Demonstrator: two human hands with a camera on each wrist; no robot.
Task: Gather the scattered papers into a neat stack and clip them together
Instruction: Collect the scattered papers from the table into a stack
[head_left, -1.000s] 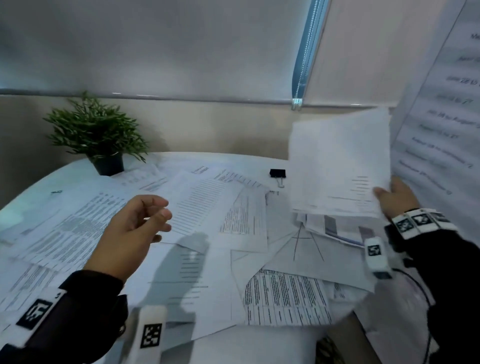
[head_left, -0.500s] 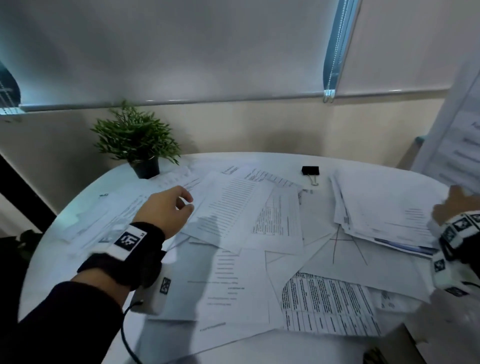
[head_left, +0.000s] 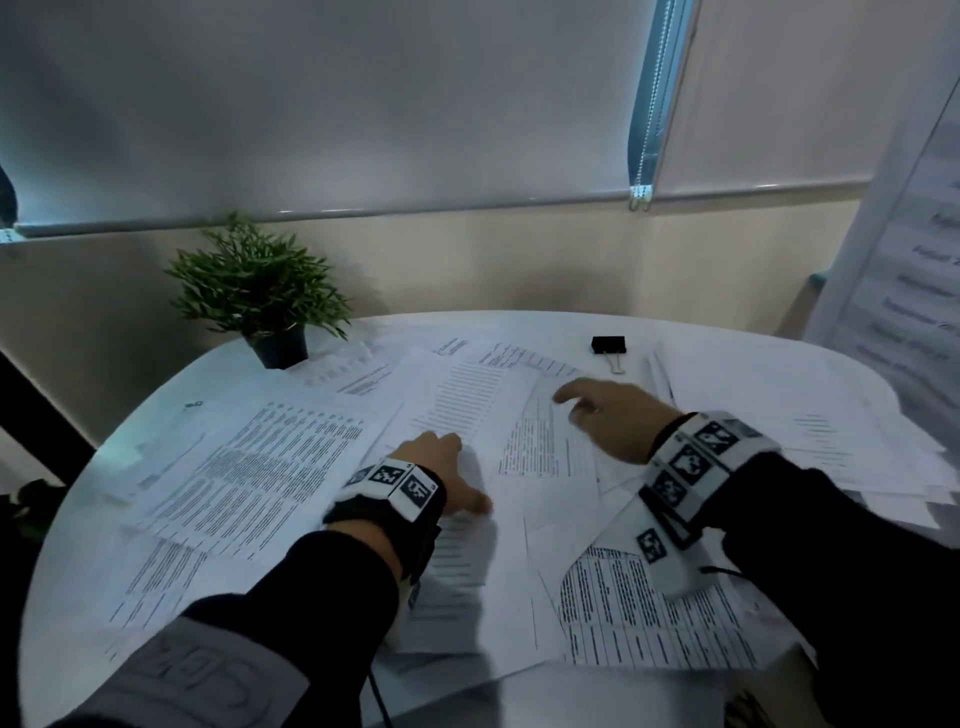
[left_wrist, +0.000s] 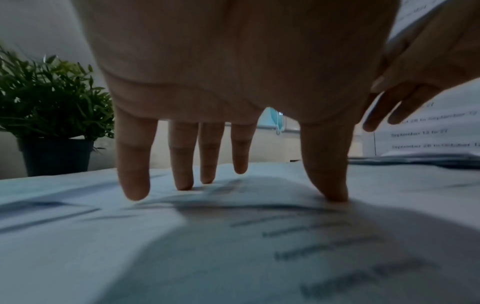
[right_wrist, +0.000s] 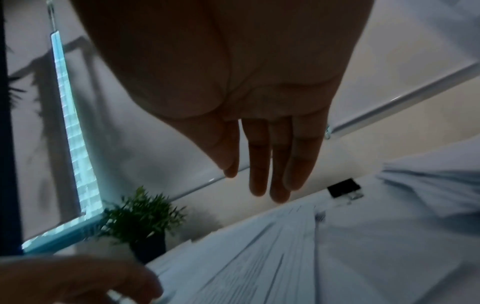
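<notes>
Left hand (left_wrist: 233, 72) fingertips (left_wrist: 335, 193) press papers (head_left: 291, 467); right hand (right_wrist: 246, 82) flat, empty.

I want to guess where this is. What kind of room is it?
Probably an office or meeting room: a round white table covered in printed papers, a black binder clip, a small potted plant and pulled-down window blinds.
</notes>
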